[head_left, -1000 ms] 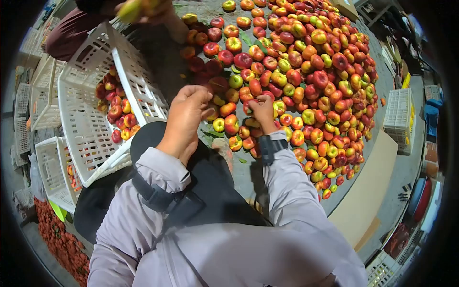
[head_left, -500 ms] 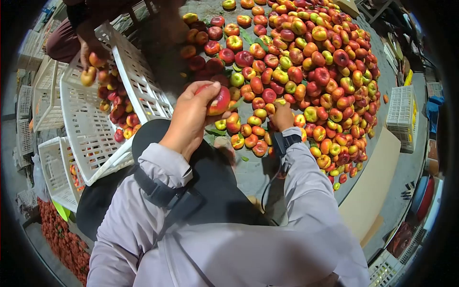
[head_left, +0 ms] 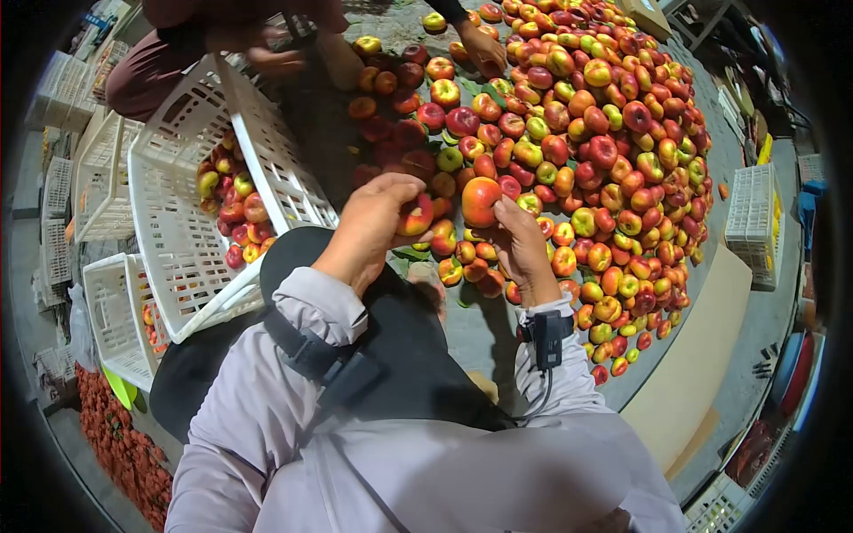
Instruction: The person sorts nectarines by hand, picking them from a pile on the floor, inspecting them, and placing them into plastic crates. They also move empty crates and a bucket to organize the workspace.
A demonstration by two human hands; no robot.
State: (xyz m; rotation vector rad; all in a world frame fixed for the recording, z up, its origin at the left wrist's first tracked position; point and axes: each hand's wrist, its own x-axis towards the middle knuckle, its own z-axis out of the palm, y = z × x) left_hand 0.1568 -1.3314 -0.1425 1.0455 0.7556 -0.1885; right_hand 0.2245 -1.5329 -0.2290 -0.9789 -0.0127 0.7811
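My left hand [head_left: 366, 226] is closed around a red and yellow flat nectarine [head_left: 416, 217]. Just to its right, my right hand [head_left: 524, 247] grips another flat nectarine [head_left: 481, 201], orange-red and rounder in this view, between thumb and fingers. Both fruits are held up close together over the heap. A large pile of flat nectarines [head_left: 613, 151] spreads across the ground in front of me and to the right. To my left leans a white slatted crate [head_left: 164, 213], with several nectarines [head_left: 238, 209] inside it.
Across from me a person's hand [head_left: 482, 49] reaches to the pile; their other hand [head_left: 277, 59] is blurred above the crate. A smaller white crate [head_left: 111, 298] stands at left. At right are a cardboard sheet [head_left: 689, 364] and a white basket [head_left: 753, 222].
My right hand has come up from the pile toward my left hand with a nectarine. The other person's hand has left the crate, and a hand now reaches to the pile's far edge.
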